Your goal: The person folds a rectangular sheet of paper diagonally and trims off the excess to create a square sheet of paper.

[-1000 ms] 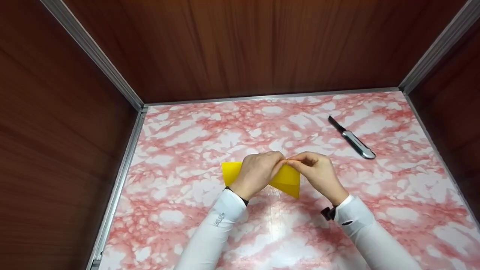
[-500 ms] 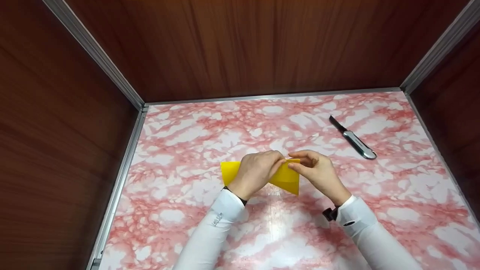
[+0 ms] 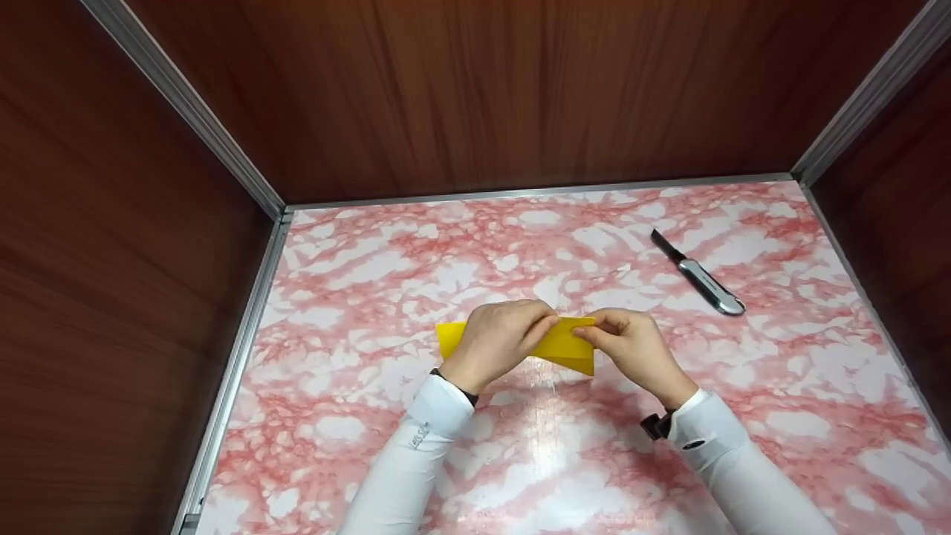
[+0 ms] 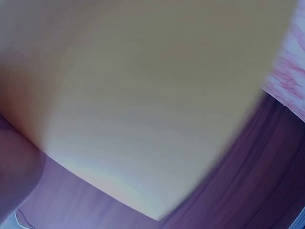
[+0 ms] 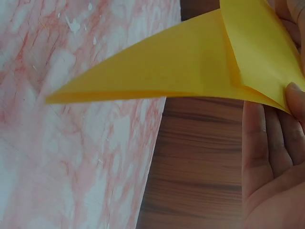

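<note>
Yellow paper (image 3: 562, 342), folded along its upper edge, is held up between both hands. My left hand (image 3: 501, 338) grips its middle from above, the thumb along the top fold; the back of this hand hides part of the sheet. At the right end, my right hand (image 3: 631, 345) pinches the top corner between thumb and forefinger. In the right wrist view the paper (image 5: 157, 67) shows a flap folded over, and a pointed end reaches left; the right thumb (image 5: 295, 98) presses the flap's edge. The left wrist view is mostly filled by blurred paper (image 4: 143, 95).
A utility knife (image 3: 698, 275) with its dark blade out lies on the red-and-white marbled table (image 3: 356, 297), beyond my right hand. Brown wood-grain panels (image 3: 475, 96) with metal edging stand at the back and both sides.
My right thumb and fingers have let go near the left fingertips, slid right and pinched the paper's right corner. The left hand has shifted slightly left, and the lower flap hangs less far down.
</note>
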{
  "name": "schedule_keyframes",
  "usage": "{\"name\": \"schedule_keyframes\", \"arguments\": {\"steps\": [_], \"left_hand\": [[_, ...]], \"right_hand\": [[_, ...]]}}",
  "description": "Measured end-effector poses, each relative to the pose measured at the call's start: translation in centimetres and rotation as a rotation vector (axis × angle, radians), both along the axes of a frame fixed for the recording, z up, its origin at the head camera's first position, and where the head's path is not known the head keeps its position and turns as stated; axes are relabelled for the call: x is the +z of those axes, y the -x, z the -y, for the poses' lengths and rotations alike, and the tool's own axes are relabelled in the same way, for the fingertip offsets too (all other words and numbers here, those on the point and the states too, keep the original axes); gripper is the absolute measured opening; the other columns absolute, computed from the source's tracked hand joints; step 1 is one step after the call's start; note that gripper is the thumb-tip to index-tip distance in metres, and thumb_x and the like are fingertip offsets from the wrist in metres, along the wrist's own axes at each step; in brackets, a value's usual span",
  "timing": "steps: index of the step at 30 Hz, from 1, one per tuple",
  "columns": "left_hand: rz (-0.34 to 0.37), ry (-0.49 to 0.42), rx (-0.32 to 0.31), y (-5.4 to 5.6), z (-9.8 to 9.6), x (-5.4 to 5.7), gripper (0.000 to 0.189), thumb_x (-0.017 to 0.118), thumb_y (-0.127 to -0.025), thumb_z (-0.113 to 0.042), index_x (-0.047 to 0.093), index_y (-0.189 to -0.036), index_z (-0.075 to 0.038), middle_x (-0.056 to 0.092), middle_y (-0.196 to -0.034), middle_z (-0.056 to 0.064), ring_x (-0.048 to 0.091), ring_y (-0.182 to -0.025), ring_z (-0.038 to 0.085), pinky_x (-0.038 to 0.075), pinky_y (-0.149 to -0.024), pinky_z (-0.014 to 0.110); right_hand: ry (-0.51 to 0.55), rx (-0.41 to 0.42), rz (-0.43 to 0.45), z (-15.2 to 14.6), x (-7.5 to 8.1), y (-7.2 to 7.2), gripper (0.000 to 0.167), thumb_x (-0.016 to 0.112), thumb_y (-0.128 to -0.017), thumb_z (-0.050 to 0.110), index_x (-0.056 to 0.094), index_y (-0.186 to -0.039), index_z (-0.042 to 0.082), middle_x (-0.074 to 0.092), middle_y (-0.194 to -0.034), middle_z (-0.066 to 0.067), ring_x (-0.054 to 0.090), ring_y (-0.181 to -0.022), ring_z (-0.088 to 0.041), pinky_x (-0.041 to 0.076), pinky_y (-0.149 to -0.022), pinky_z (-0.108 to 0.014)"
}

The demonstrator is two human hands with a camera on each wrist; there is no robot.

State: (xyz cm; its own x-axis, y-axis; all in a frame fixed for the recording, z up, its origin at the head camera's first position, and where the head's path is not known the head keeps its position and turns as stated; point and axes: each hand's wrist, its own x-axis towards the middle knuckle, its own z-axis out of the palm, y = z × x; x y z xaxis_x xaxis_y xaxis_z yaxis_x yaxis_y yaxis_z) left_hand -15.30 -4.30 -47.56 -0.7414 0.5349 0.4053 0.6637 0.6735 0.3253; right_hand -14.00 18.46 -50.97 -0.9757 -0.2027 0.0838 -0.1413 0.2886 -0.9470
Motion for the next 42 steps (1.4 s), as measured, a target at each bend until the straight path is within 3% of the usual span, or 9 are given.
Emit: {"name": "schedule_keyframes", "arguments": {"steps": [8,15,18,25,30,38,42], "left_hand": [[0.033,-0.001,0.001,0.0,0.6,0.2,0.023,0.052,-0.101,-0.038,0.07,-0.098,-0.024,0.067,-0.086,-0.016,0.052,-0.064,-0.004,0.045,-0.059,0.019],[0.012,0.006,0.005,0.0,0.6,-0.1,0.021,0.053,-0.1,-0.036,0.068,-0.094,-0.022,0.064,-0.08,-0.015,0.05,-0.06,-0.002,0.043,-0.056,0.019],[0.001,0.0,-0.001,0.1,0.6,-0.3,0.02,0.053,-0.1,-0.036,0.066,-0.094,-0.022,0.062,-0.078,-0.016,0.048,-0.06,-0.002,0.042,-0.056,0.019],[0.056,0.017,-0.007,0.1,1.0,0.0,0.024,0.049,-0.102,-0.038,0.069,-0.097,-0.024,0.063,-0.081,-0.018,0.048,-0.061,-0.002,0.042,-0.058,0.019],[0.084,0.031,0.014,0.1,1.4,0.2,0.025,0.049,-0.102,-0.038,0.07,-0.097,-0.025,0.061,-0.079,-0.018,0.048,-0.06,0.001,0.042,-0.058,0.021],[0.0,0.038,0.028,0.1,1.5,0.0,0.023,0.053,-0.1,-0.039,0.071,-0.094,-0.026,0.066,-0.082,-0.018,0.051,-0.062,-0.002,0.043,-0.057,0.021],[0.002,0.031,0.018,0.2,1.4,0.0,0.024,0.052,-0.1,-0.039,0.072,-0.094,-0.026,0.065,-0.08,-0.018,0.049,-0.06,-0.002,0.042,-0.056,0.021]], "right_hand": [[-0.035,-0.004,0.028,0.1,0.5,-0.1,0.018,0.073,-0.088,0.026,0.075,-0.089,0.008,0.073,-0.083,-0.004,0.066,-0.077,-0.023,0.054,-0.071,-0.028],[-0.039,0.011,0.04,0.9,3.2,-1.2,0.014,0.07,-0.091,0.014,0.074,-0.09,0.001,0.072,-0.087,-0.01,0.064,-0.08,-0.03,0.053,-0.071,-0.028],[-0.03,0.009,0.048,0.9,3.4,-1.3,0.014,0.07,-0.09,0.013,0.074,-0.09,0.0,0.072,-0.086,-0.011,0.065,-0.079,-0.031,0.054,-0.071,-0.031],[-0.009,0.002,0.021,-0.4,0.0,-0.1,0.024,0.074,-0.087,0.036,0.076,-0.091,0.013,0.073,-0.083,-0.002,0.065,-0.076,-0.022,0.055,-0.071,-0.032],[-0.025,-0.027,0.037,-0.6,0.2,-0.1,0.026,0.074,-0.085,0.039,0.076,-0.091,0.014,0.073,-0.084,0.0,0.066,-0.077,-0.021,0.055,-0.07,-0.031],[-0.05,-0.027,0.026,-0.6,0.0,0.0,0.025,0.074,-0.086,0.038,0.076,-0.087,0.013,0.073,-0.082,-0.001,0.065,-0.075,-0.022,0.054,-0.068,-0.031],[-0.05,-0.023,0.03,-0.7,0.0,-0.1,0.024,0.074,-0.086,0.037,0.076,-0.087,0.013,0.073,-0.083,-0.001,0.065,-0.075,-0.022,0.054,-0.069,-0.03]]}}
